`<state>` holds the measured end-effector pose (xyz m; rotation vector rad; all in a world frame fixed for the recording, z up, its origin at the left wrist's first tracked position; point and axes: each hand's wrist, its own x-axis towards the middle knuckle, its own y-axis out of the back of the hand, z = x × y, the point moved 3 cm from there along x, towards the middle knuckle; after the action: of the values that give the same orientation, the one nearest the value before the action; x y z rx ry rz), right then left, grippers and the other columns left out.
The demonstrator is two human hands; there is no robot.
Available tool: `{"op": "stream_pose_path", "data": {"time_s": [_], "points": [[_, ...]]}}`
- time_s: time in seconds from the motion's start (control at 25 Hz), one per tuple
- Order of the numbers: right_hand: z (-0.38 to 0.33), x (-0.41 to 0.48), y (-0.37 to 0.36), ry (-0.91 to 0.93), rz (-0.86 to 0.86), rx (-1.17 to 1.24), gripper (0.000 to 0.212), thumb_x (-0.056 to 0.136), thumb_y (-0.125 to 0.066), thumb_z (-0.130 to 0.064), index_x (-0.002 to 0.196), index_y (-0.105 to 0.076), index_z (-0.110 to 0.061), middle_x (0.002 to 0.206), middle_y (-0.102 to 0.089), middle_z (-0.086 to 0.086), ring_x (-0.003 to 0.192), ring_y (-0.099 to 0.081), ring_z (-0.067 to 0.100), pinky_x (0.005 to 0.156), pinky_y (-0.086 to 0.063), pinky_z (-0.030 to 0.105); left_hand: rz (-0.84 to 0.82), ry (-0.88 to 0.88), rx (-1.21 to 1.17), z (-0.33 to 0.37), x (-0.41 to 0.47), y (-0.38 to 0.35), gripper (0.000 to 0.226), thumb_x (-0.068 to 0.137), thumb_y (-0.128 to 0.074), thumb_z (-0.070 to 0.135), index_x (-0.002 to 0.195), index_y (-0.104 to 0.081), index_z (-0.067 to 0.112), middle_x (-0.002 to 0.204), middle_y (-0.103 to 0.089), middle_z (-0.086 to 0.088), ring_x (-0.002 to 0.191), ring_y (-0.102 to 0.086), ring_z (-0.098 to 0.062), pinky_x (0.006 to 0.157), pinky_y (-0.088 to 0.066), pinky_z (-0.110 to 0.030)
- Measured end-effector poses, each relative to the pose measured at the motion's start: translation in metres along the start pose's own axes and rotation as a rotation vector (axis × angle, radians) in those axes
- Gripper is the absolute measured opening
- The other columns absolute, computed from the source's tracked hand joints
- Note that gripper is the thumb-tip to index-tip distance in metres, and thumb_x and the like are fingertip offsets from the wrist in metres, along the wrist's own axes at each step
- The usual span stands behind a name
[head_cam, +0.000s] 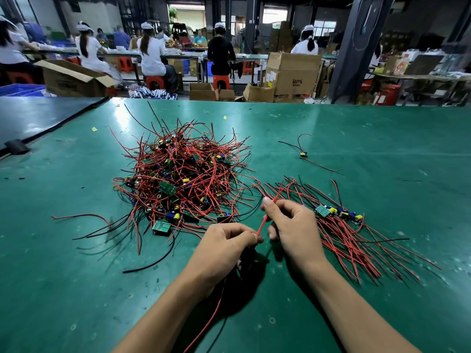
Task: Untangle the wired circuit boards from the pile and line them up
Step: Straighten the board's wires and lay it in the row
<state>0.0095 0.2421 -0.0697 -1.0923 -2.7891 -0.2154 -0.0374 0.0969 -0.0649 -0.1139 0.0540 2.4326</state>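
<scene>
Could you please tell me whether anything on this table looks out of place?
Yes: one wired board lies alone on the green table, beyond the lined-up row and right of the pile, its wires sprawled, belonging to neither group. Two small yellow scraps also lie behind the pile.

Place: factory assembly floor.
Bench: green mat [356,138] under the left hand [224,247] and right hand [293,225], which pinch a wire [262,226].
Stock: pile [183,179] of wired boards ahead of the left hand; row [339,215] just right of the right hand.
Workers: people [153,52] in white caps [146,25] on red stools [155,81], seated side by side far ahead.
Goods: cartons [293,72] far ahead of the right hand; blue crates [20,89] far ahead, left.
</scene>
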Motion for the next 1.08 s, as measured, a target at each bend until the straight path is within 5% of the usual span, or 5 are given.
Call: {"op": "stream_pose_path", "data": {"time_s": [0.28, 0.52, 0.76, 0.96, 1.08], "points": [[-0.004, -0.014, -0.004, -0.165, -0.367, 0.081, 0.023, 0.087, -0.076, -0.030, 0.085, -0.073, -0.007, 0.060, -0.059, -0.002, 0.044, -0.043, 0.007, 0.041, -0.034, 0.016, 0.061, -0.064, 0.041, -0.002, 0.001, 0.004, 0.015, 0.088, -0.067, 0.016, 0.078, -0.077, 0.012, 0.059, -0.061, -0.004, 0.053, -0.050, -0.015, 0.052, -0.038, -0.023], [-0.005, -0.008, 0.004, -0.074, -0.155, -0.003, 0.036, 0.090, -0.074, -0.028, 0.071, -0.064, 0.001, 0.048, -0.056, -0.010, 0.032, -0.039, 0.009, 0.037, -0.028, 0.015, 0.017, -0.043, 0.082, -0.003, 0.003, 0.004, 0.016, 0.086, -0.069, 0.016, 0.072, -0.076, 0.010, 0.052, -0.052, -0.003, 0.048, -0.043, -0.017, 0.047, -0.031, -0.021], [-0.005, 0.000, 0.012, 0.072, 0.112, -0.060, 0.034, 0.088, -0.077, -0.034, 0.059, -0.065, -0.021, 0.040, -0.047, -0.001, 0.032, -0.041, 0.014, 0.037, -0.028, 0.015, -0.041, -0.024, 0.050, -0.002, 0.004, 0.006, 0.016, 0.086, -0.070, 0.017, 0.072, -0.076, 0.011, 0.051, -0.048, -0.003, 0.043, -0.041, -0.016, 0.043, -0.032, -0.020], [-0.005, 0.004, 0.013, 0.017, 0.164, 0.170, 0.034, 0.090, -0.074, -0.030, 0.062, -0.064, -0.014, 0.049, -0.047, -0.003, 0.032, -0.035, 0.013, 0.036, -0.025, 0.016, -0.069, -0.045, 0.050, 0.000, 0.004, 0.008, 0.014, 0.085, -0.071, 0.021, 0.073, -0.077, 0.014, 0.063, -0.050, -0.010, 0.059, -0.039, -0.020, 0.051, -0.030, -0.024], [-0.005, 0.007, 0.009, -0.188, 0.089, 0.415, 0.038, 0.097, -0.064, -0.032, 0.070, -0.063, -0.005, 0.052, -0.047, -0.002, 0.030, -0.030, 0.009, 0.035, -0.023, 0.017, -0.099, -0.031, 0.027, -0.001, 0.004, 0.010, 0.014, 0.085, -0.071, 0.022, 0.076, -0.077, 0.013, 0.062, -0.049, -0.009, 0.058, -0.039, -0.020, 0.051, -0.029, -0.025]]}}
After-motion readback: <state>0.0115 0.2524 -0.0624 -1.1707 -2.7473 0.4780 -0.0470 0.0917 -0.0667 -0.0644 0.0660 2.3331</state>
